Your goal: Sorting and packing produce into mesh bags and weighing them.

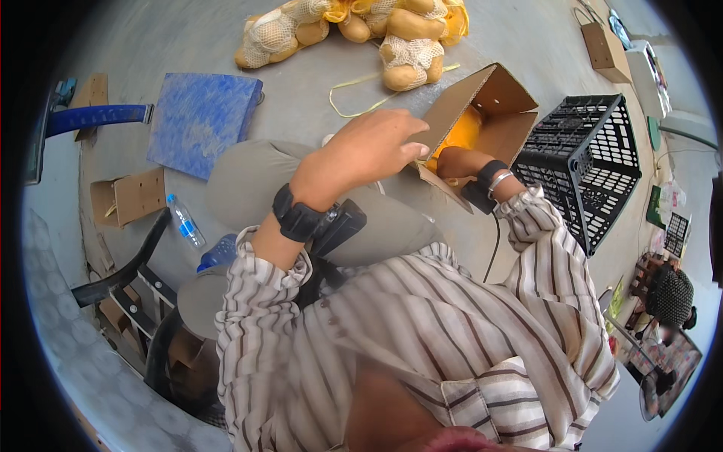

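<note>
An open cardboard box [453, 110] stands tilted on the floor in front of me, with an orange-yellow bag or lining [464, 131] inside. My right hand [456, 162] reaches into the box against the yellow material; its fingers are mostly hidden. At the box's near left edge is my left hand [385, 141], thumb and fingers apart, with nothing seen in its grasp. Beyond the hands lie potatoes [408, 62] in white foam netting, several of them by yellow bags [455, 22]. A yellow-green strap [361, 85] curves over the floor between the potatoes and my left hand.
Right of the box is a black plastic crate [582, 164]. To the left are a blue-topped platform [203, 121], a small cardboard box [135, 198], a plastic bottle [186, 223] and a black chair frame [149, 282]. Another person [672, 294] is at the far right.
</note>
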Tool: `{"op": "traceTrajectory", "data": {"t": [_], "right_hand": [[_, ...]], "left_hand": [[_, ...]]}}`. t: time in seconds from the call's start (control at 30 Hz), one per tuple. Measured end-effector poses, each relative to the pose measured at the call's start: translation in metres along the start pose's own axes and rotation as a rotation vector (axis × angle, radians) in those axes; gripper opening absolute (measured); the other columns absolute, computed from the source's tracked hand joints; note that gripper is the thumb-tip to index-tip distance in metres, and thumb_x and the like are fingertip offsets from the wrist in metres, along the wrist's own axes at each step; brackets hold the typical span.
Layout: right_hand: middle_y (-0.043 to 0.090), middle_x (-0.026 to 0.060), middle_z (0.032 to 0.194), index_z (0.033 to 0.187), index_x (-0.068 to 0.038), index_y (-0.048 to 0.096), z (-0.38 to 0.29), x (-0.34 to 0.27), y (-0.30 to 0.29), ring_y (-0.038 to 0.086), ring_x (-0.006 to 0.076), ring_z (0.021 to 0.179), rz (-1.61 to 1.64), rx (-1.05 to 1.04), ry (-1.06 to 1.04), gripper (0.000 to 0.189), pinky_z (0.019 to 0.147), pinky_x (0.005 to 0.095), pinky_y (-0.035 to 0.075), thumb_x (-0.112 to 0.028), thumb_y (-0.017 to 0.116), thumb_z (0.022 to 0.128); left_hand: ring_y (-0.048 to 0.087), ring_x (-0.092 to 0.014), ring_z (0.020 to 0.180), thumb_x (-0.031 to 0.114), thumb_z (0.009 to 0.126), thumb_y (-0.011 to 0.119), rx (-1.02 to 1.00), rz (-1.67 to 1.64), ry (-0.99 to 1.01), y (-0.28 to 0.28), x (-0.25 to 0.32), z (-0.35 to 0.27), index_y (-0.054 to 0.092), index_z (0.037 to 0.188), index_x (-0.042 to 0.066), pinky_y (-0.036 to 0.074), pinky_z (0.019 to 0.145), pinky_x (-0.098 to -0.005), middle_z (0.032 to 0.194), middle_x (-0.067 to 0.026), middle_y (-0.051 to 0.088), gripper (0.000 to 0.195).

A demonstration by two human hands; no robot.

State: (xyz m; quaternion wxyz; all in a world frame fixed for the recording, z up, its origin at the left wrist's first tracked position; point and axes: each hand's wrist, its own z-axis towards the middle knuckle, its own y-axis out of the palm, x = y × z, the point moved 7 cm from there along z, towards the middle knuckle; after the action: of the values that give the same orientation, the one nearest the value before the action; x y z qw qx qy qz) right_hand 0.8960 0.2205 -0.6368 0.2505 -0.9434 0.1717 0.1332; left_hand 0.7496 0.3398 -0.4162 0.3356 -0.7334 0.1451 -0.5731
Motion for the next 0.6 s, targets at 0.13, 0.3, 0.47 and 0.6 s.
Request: {"op": "traceTrajectory", "data": {"t": [0.13,0.3,0.47,0.6], "right_hand": [[0.066,0.0059,0.08,0.092,-0.001,0.067,-0.053,-0.005,-0.047,0.062,0.015,0.07,0.677,0.172,-0.079,0.031,0.06,0.0272,0.048,-0.03,0.057,0.09],[0.057,-0.0026,0.07,0.082,-0.01,0.062,-0.154,-0.003,-0.128,0.053,0.0067,0.064,1.315,0.666,-0.299,0.03,0.057,0.0222,0.044,-0.037,0.058,0.093],[0.034,-0.0034,0.058,0.065,-0.015,0.038,-0.219,-0.069,-0.192,0.038,0.0105,0.063,1.815,0.616,-1.05,0.037,0.062,0.0248,0.036,-0.026,0.047,0.1],[0.036,-0.0014,0.061,0.066,-0.014,0.039,-0.239,-0.138,-0.229,0.037,0.0128,0.071,1.767,0.468,-1.256,0.037,0.068,0.0264,0.039,-0.027,0.047,0.1]], "left_hand": [[0.059,-0.035,0.103,0.022,0.087,0.06,0.073,-0.07,0.0,-0.018,-0.001,-0.012,0.06,0.117,0.001,0.046,0.09,-0.0383,0.112,-0.019,0.063,0.037],[0.061,-0.033,0.098,0.021,0.087,0.061,0.099,-0.108,0.015,-0.037,0.01,-0.012,0.059,0.119,0.0,0.048,0.086,-0.0352,0.111,-0.0174,0.064,0.038],[0.061,-0.021,0.1,0.022,0.087,0.065,0.073,-0.501,-0.056,-0.037,0.018,-0.014,0.054,0.127,0.0,0.048,0.088,-0.0324,0.111,-0.015,0.064,0.047],[0.059,-0.02,0.105,0.021,0.086,0.069,0.208,-0.705,-0.001,-0.054,0.033,-0.025,0.045,0.135,0.001,0.047,0.092,-0.0323,0.115,-0.0153,0.06,0.058]]}}
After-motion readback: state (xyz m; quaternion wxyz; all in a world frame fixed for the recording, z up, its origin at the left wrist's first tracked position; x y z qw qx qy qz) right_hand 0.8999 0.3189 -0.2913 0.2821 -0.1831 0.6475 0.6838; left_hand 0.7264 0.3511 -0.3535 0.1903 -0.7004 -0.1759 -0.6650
